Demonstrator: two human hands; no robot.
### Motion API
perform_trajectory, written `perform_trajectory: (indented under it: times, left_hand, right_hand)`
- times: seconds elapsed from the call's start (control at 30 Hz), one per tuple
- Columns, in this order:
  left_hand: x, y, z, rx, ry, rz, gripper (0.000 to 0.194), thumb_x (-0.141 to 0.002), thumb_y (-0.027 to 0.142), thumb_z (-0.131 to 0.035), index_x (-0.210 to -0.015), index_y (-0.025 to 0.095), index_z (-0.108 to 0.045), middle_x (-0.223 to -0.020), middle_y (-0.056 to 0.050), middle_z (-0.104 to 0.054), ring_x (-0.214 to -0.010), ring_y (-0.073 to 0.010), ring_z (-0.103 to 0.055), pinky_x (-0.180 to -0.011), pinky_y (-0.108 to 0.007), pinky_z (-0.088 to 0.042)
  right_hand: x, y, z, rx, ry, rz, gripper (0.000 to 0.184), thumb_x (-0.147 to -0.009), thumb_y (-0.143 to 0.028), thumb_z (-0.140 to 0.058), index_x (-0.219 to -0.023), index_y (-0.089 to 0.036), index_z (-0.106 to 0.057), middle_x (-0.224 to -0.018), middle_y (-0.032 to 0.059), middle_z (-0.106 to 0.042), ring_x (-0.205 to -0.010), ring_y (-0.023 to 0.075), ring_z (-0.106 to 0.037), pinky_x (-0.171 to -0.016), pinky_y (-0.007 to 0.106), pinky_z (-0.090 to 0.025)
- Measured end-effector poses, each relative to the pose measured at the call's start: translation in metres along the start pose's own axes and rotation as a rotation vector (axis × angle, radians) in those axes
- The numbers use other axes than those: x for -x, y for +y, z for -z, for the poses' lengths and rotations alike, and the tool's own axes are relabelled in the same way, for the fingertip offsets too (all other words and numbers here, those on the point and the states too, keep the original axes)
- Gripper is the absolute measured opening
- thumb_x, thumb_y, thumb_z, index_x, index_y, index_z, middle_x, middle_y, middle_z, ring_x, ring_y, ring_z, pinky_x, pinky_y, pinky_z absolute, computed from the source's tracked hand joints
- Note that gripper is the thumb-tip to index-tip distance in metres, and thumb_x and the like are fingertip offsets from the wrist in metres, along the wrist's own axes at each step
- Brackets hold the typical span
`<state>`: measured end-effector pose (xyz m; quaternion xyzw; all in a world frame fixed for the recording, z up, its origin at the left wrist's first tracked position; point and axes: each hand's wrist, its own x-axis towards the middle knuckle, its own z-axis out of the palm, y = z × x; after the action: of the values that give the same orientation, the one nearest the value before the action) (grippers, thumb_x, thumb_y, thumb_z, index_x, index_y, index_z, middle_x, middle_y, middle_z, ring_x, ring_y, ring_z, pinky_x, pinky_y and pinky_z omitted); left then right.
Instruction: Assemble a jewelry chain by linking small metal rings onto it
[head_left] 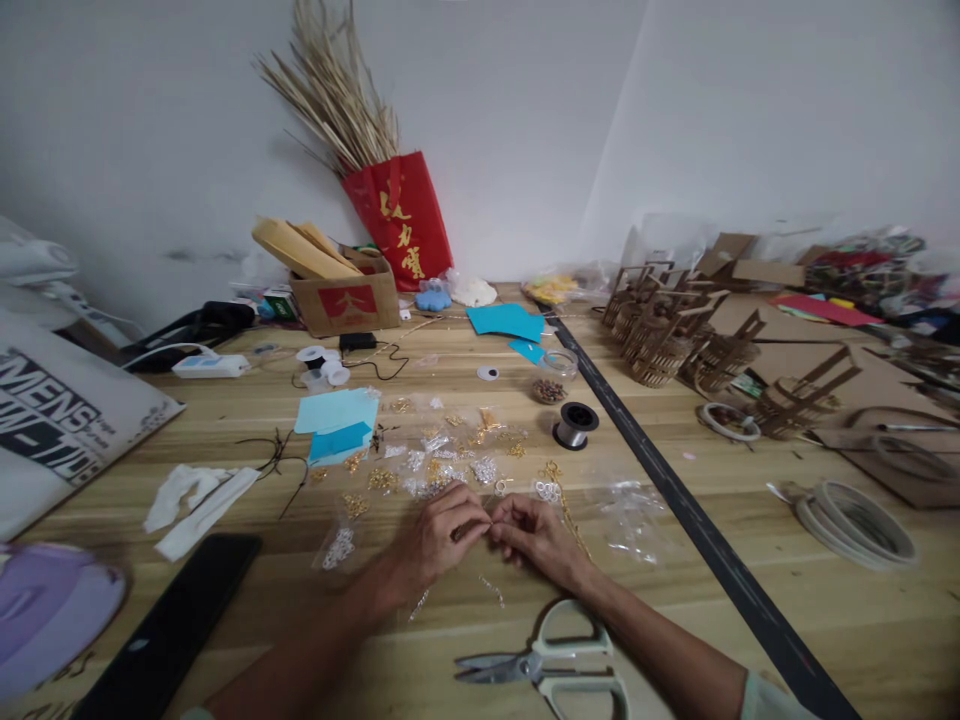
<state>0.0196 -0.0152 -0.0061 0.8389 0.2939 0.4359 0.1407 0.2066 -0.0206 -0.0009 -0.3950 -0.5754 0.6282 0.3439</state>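
My left hand [450, 528] and my right hand [534, 535] meet above the table, fingertips pinched almost together. Whatever lies between the fingertips is too small to make out. Two short pieces of silvery chain [492, 592] lie on the wood below them. Large scissors with pale handles [573, 672] rest near my right forearm, blades pointing left. Just beyond my fingers are small bags of silver findings [484, 470] and gold findings [382, 481]. A gold chain [573, 522] trails beside my right hand, close to some silvery rings [547, 490].
A wire spool [576, 427] and a jar of brown beads [552, 385] stand beyond my right hand. Blue card [339, 425] and a black phone [176, 620] lie left. Small woven baskets [660, 345] and coiled rings [856, 525] occupy the right, past a dark strip [675, 500].
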Motion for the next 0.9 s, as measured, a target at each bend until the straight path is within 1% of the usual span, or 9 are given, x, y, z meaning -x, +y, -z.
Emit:
perform_trajectory:
  times: [0.33, 0.47, 0.57, 0.7, 0.9]
  left_hand:
    - [-0.0021, 0.0026, 0.0024, 0.018, -0.008, 0.051, 0.008, -0.086, 0.013, -0.063, -0.080, 0.016, -0.067, -0.073, -0.005, -0.065, -0.072, -0.0160, -0.061, -0.066, -0.027, -0.050]
    - [-0.0004, -0.0005, 0.0000, 0.035, 0.019, 0.056, 0.003, -0.085, 0.015, -0.065, -0.084, 0.016, -0.067, -0.075, -0.005, -0.067, -0.072, -0.0163, -0.062, -0.067, -0.028, -0.051]
    - [0.0008, -0.0020, -0.0008, 0.045, 0.011, 0.060, 0.004, -0.085, 0.016, -0.065, -0.088, 0.016, -0.068, -0.077, -0.005, -0.068, -0.074, -0.0166, -0.062, -0.069, -0.029, -0.051]
    - [-0.0002, -0.0011, 0.0001, 0.058, 0.011, 0.036, 0.005, -0.086, 0.016, -0.065, -0.086, 0.016, -0.069, -0.075, -0.005, -0.068, -0.072, -0.0161, -0.062, -0.066, -0.028, -0.051]
    - [-0.0038, 0.0023, 0.0023, 0.016, 0.016, 0.003, 0.010, -0.087, 0.016, -0.063, -0.081, 0.016, -0.071, -0.071, -0.005, -0.068, -0.068, -0.0158, -0.062, -0.064, -0.028, -0.050]
  right_hand:
    - [0.0000, -0.0021, 0.0003, 0.013, -0.010, 0.027, 0.045, -0.075, -0.061, -0.067, -0.076, -0.017, -0.057, -0.062, -0.0022, -0.057, -0.047, 0.0082, -0.050, -0.044, 0.020, -0.043]
    - [-0.0015, -0.0025, 0.0010, -0.001, -0.002, 0.009, 0.046, -0.073, -0.061, -0.068, -0.075, -0.017, -0.059, -0.061, -0.0018, -0.058, -0.047, 0.0089, -0.052, -0.043, 0.020, -0.043]
    - [-0.0022, -0.0030, 0.0013, -0.022, -0.006, 0.001, 0.045, -0.073, -0.061, -0.069, -0.073, -0.016, -0.060, -0.059, -0.0018, -0.058, -0.046, 0.0089, -0.052, -0.043, 0.020, -0.042]
    - [-0.0021, -0.0039, 0.0013, -0.035, -0.029, -0.003, 0.044, -0.073, -0.059, -0.070, -0.073, -0.016, -0.062, -0.057, -0.0027, -0.057, -0.044, 0.0080, -0.050, -0.042, 0.019, -0.041]
    - [-0.0022, -0.0039, 0.0011, -0.067, -0.035, 0.006, 0.042, -0.073, -0.057, -0.071, -0.073, -0.016, -0.062, -0.057, -0.0037, -0.056, -0.043, 0.0077, -0.048, -0.040, 0.019, -0.038]
